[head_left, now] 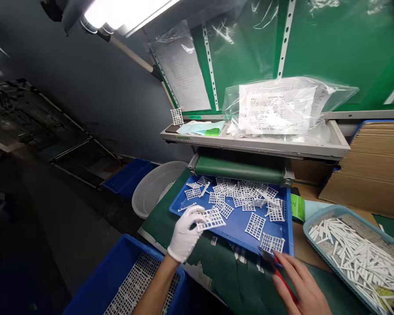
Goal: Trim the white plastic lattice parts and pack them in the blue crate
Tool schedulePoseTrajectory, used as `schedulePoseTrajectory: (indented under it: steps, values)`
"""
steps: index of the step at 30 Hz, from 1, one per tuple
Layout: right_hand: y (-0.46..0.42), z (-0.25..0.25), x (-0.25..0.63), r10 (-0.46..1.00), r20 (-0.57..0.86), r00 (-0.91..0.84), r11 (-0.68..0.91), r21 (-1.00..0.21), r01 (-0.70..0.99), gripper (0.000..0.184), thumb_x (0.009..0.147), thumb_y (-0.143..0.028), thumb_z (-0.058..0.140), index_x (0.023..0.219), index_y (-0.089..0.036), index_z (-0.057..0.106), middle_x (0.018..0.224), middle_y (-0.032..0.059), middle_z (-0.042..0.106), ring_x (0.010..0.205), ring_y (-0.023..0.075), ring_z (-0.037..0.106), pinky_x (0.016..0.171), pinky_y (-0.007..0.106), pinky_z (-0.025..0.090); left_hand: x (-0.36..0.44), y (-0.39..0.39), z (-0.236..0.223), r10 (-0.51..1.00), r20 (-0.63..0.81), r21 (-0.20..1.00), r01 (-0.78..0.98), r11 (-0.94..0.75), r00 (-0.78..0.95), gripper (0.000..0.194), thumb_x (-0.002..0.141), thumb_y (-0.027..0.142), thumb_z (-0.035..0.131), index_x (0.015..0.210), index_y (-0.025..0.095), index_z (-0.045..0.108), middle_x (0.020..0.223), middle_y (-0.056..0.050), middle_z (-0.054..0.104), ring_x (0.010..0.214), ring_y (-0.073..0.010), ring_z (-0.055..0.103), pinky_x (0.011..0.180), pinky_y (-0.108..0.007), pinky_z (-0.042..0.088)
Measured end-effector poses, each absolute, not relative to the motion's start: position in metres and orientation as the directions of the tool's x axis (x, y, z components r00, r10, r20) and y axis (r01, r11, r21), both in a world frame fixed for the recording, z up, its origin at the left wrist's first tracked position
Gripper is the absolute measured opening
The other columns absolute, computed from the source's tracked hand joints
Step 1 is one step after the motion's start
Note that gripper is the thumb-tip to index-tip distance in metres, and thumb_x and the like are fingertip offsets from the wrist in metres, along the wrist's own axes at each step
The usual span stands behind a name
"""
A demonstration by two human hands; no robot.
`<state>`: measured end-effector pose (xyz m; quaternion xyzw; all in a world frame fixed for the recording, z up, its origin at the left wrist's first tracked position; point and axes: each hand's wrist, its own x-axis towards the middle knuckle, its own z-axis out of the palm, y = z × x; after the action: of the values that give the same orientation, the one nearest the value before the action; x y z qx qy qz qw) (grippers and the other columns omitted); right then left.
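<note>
My left hand [184, 234], in a white glove, is closed on a white plastic grid part [210, 219] at the near left edge of a blue tray [236, 225]. Several more white grid parts [246, 194] lie scattered across that tray. My bare right hand [300, 284] is closed round a red-handled tool [277, 267], whose dark tip rests by a grid part [272, 243] at the tray's near right corner.
A blue bin [118, 271] at the near left holds stacked grid parts. A grey basin [154, 188] stands left of the tray. At the right, a light blue basket [357, 256] is filled with white sticks. A shelf [259, 144] with bagged papers sits behind, above a green roller [239, 169].
</note>
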<state>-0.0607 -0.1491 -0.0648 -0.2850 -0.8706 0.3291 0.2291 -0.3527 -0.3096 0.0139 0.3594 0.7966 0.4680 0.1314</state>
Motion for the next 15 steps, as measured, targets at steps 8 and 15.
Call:
schedulePoseTrajectory:
  steps: [8, 15]
  values:
    - [-0.138, 0.013, -0.11, 0.218, 0.442, -0.87, 0.962, -0.247, 0.116, 0.05, 0.097, -0.043, 0.049, 0.141, -0.02, 0.046, 0.126, 0.0122, 0.059, 0.113, 0.0299, 0.055, 0.09, 0.046, 0.048, -0.293, -0.311, 0.067, 0.862, 0.211, 0.866, 0.497, 0.055, -0.462, 0.006, 0.079, 0.02, 0.074, 0.081, 0.024, 0.078, 0.107, -0.011, 0.066, 0.101, -0.0262, 0.063, 0.09, -0.037, 0.052]
    - [-0.156, 0.006, -0.094, 0.313, 0.449, -0.837, 0.933, -0.308, 0.184, 0.048, 0.097, -0.043, 0.05, 0.138, -0.019, 0.048, 0.123, 0.0137, 0.058, 0.111, 0.0289, 0.053, 0.086, 0.042, 0.047, -0.263, -0.299, 0.056, 0.852, 0.011, 0.976, -0.18, -0.123, -0.523, 0.048, 0.075, 0.037, 0.078, 0.12, 0.026, 0.067, 0.143, -0.01, 0.051, 0.125, -0.0334, 0.053, 0.103, -0.045, 0.047]
